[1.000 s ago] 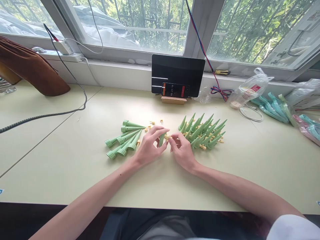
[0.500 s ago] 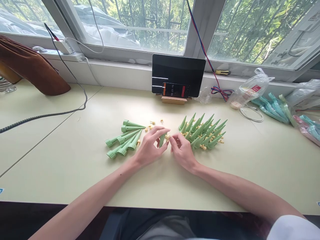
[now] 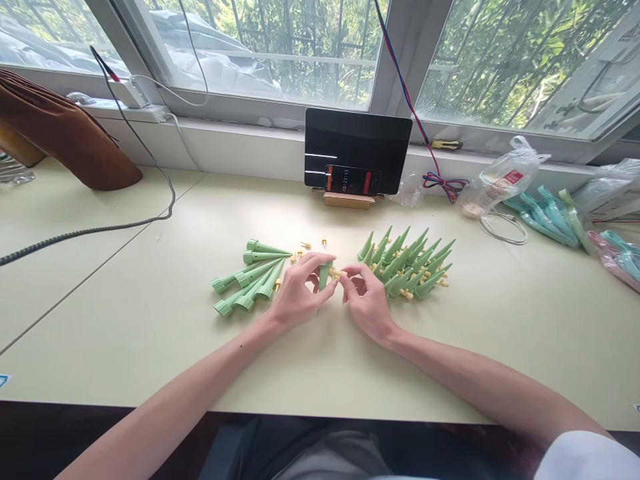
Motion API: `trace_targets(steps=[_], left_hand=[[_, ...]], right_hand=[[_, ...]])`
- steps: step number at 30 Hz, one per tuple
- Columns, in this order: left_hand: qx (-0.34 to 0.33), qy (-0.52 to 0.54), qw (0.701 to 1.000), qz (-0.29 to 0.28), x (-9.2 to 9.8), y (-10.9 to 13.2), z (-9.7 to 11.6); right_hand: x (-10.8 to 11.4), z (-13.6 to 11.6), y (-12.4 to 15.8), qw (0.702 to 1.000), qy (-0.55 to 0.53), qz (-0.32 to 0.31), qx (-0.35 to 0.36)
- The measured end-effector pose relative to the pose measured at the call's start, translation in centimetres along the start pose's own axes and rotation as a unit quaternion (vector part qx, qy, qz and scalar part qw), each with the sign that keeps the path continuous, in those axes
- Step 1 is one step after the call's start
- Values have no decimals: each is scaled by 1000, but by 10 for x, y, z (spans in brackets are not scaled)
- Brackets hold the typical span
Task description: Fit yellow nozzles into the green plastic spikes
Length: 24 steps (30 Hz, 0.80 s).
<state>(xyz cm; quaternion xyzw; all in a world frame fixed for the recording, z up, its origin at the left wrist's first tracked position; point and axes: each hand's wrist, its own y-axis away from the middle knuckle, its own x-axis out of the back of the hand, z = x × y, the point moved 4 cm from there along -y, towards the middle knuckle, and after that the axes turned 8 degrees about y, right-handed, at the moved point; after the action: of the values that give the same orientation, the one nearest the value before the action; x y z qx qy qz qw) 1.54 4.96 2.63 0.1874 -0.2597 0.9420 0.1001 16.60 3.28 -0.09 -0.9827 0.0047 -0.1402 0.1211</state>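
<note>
In my left hand [image 3: 301, 288], closed between thumb and fingers, is a green plastic plant watering spike [image 3: 325, 275]. My right hand [image 3: 367, 300] pinches a small yellow valve [image 3: 336, 274] at the spike's side; whether it is seated in the spike I cannot tell. Left of my hands, several green spikes [image 3: 255, 275] lie fanned out with their wide capped ends outward. A few loose yellow valves [image 3: 305, 245] are scattered just beyond my left hand. Right of my right hand stands a dense group of green spikes with yellow valves [image 3: 410, 263], points upward.
A black tablet [image 3: 357, 143] leans at the back with a phone [image 3: 351, 181] showing a timer before it. Farther right are a plastic bag [image 3: 503, 180], a coiled white cable [image 3: 505, 228] and bagged blue pieces [image 3: 545, 217]. A black cable [image 3: 100, 231] crosses the table's left side.
The spike and yellow valve have turned slightly between my fingers, and more of the valve shows. My hands have otherwise stayed in nearly the same place.
</note>
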Motion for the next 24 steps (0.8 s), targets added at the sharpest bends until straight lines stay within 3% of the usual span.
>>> trace_targets(steps=[9,24], left_hand=[[-22,1,1000,-3,-1,0,-2],[21,48,999,-3,-2,0,-1]], right_hand=[[-2,2,-1,1000,1,-17,-2],[0,1,0,1000,-18,5,18]])
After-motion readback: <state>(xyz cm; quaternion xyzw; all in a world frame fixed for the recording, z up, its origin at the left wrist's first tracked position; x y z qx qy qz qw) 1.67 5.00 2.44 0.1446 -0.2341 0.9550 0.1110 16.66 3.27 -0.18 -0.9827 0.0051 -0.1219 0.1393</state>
